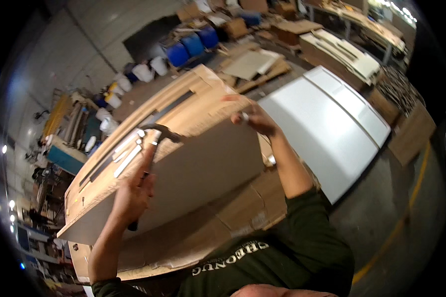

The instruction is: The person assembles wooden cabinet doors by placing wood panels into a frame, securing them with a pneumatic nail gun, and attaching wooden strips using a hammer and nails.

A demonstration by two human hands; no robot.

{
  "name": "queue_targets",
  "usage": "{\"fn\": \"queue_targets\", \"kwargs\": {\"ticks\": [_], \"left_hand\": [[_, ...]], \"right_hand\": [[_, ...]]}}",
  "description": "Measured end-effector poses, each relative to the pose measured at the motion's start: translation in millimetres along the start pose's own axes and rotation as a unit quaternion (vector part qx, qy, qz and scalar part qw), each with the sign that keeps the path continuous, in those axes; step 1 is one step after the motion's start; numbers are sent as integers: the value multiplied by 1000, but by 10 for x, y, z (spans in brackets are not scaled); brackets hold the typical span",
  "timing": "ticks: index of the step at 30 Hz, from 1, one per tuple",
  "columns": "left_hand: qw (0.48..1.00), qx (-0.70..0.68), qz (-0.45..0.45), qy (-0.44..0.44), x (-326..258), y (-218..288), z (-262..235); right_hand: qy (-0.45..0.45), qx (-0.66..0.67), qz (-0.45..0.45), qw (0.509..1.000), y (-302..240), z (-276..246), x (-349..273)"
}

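Head view: left hand point(131, 190) grips a claw hammer point(156, 143) raised over the upright wooden panel point(183, 168); right hand's point(255, 119) fingers pinch its top edge. Likely nailing; the strike needs steadying.

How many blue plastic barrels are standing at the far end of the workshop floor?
3, in a row near the top centre: left barrel, middle barrel, right barrel. A fourth blue container shows farther back; clutter may hide more.

Upright board point(193, 173) blocks forward reach; white panels point(327, 119) flank right.
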State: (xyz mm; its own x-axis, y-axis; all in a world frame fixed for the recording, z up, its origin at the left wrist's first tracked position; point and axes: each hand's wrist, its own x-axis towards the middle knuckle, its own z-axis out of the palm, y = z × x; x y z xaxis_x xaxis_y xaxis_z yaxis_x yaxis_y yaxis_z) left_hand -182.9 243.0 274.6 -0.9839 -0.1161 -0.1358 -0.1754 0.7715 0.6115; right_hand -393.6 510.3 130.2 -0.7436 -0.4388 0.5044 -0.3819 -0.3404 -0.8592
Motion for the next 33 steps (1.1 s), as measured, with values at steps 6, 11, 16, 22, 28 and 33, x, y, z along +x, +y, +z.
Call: {"fn": "queue_targets", "kwargs": {"ticks": [6, 11, 16, 22, 28, 33], "left_hand": [[987, -49, 112, 101, -183, -133, -100], [989, -14, 137, 52, -50, 33, -157], [985, 102, 135, -30, 196, 302, -7], [964, 15, 256, 72, 272, 436, -181], [933, 175, 312, 31, 456, 0, 2], [964, 29, 260, 46, 352, 566, -81]], "right_hand": [[89, 88, -50, 991, 72, 192, -124], [89, 3, 46, 995, -133, 334, -275], [80, 89, 16, 993, -122, 323, -219], [136, 120, 2, 983, 108, 323, -212], [97, 82, -15, 992, 126, 386, -223], [83, 94, -15, 992, 34, 253, -376]]}}
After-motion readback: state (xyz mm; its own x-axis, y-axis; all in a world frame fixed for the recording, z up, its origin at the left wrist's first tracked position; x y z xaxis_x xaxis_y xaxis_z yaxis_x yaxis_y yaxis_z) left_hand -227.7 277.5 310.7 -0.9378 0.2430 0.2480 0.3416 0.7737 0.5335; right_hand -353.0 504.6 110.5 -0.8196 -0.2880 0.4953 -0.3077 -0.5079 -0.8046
